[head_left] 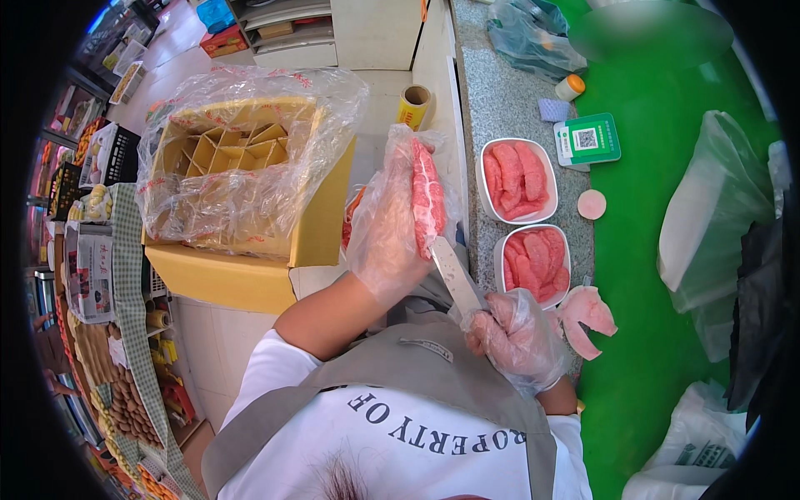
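Observation:
My left hand point(385, 242), in a clear plastic glove, is closed around a piece of red pomelo point(427, 196) with whitish membrane on it. My right hand point(518, 332), gloved too, grips the handle end of a knife point(457, 275). The blade's tip touches or nearly touches the lower end of the pomelo piece. To the right, a white tray point(484, 179) and a second white tray point(500, 254) hold peeled red pomelo segments. Pale pink peel point(587, 319) lies beside my right hand. More red flesh shows partly hidden behind my left hand.
A yellow cardboard box point(225, 275) with dividers and a plastic liner stands at left. A roll of film point(413, 105) is beyond my left hand. The grey stone counter point(492, 100) carries a plastic bag point(533, 37), an orange-capped bottle point(570, 87) and a green code sign point(596, 137).

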`<state>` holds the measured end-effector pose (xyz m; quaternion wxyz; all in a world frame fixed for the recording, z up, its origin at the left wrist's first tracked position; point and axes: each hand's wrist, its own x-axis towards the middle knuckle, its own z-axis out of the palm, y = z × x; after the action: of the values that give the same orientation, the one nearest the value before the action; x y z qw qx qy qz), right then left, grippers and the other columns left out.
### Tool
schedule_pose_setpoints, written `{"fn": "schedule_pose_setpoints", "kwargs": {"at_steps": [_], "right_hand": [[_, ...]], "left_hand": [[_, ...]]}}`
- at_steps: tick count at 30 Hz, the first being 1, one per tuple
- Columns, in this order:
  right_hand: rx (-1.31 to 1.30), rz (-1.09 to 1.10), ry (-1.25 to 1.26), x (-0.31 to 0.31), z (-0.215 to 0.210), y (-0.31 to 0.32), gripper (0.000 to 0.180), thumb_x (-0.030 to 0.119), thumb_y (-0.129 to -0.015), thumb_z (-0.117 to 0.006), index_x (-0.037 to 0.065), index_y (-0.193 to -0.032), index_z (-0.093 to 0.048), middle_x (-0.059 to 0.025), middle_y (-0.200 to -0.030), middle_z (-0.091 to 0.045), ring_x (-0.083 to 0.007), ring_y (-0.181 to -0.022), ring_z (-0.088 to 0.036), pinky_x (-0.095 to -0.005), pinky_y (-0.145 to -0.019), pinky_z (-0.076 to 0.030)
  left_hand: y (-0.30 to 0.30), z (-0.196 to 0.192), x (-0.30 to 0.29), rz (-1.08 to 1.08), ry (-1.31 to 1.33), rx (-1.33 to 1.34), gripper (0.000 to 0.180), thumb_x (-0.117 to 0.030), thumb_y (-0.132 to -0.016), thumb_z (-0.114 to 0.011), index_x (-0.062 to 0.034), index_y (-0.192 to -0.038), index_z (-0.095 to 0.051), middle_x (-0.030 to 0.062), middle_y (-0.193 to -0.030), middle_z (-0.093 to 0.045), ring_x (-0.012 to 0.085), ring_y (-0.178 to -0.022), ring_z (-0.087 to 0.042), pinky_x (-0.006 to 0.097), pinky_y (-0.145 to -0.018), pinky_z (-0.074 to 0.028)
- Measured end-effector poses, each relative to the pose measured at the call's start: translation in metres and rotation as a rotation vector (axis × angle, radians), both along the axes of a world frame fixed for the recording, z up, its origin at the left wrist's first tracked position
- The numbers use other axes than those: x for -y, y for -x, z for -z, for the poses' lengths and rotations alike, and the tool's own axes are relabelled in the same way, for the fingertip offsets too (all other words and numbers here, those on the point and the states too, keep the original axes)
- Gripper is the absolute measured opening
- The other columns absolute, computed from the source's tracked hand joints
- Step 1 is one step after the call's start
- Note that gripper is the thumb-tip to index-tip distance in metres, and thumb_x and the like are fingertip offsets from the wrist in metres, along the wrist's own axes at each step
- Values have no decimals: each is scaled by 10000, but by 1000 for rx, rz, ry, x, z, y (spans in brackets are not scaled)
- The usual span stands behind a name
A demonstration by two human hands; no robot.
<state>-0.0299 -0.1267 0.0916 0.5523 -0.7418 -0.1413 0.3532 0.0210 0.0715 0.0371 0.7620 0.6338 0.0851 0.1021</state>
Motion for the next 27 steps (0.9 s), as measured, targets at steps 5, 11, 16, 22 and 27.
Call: {"fn": "schedule_pose_setpoints", "kwargs": {"at_steps": [5,11,16,22,27], "right_hand": [[-348,39,-273,-1,4,-1,286,180,-1032,-471,6,-839,-590,-35,-644,-577,-105,-535,-502,-259,-500,-404],[-408,-15,-519,3,7,-4,304,221,-1032,-491,-25,-884,-591,-62,-651,-578,-131,-541,-527,-271,-514,-423],[-232,356,-528,-7,-6,5,279,246,-1002,-544,-17,-916,-579,-101,-651,-580,-156,-548,-540,-284,-525,-434],[-350,382,-688,1,25,28,353,291,-933,-657,20,-1095,-498,-105,-755,-580,-193,-611,-553,-312,-571,-440],[-565,249,-710,8,18,31,272,60,-879,-704,44,-1075,-516,-92,-823,-576,-215,-753,-584,-347,-658,-475]], "left_hand": [[-3,4,-2,-33,-360,80,386,-415,-1076,-398,-81,-1233,-510,-7,-770,-527,103,-645,-545,262,-589,-480],[-2,-6,6,135,772,-177,378,-414,-1068,-430,-72,-1202,-517,-7,-769,-519,105,-649,-541,269,-599,-482],[-3,12,10,26,225,-125,344,-414,-1063,-447,-103,-1184,-531,-10,-771,-517,114,-681,-561,268,-629,-493],[-1,4,3,79,484,-139,331,-415,-1068,-432,-120,-1180,-532,11,-748,-526,125,-673,-567,292,-616,-489],[0,5,4,84,489,-141,334,-417,-1069,-427,-117,-1162,-538,16,-719,-529,129,-643,-557,271,-567,-468]]}}
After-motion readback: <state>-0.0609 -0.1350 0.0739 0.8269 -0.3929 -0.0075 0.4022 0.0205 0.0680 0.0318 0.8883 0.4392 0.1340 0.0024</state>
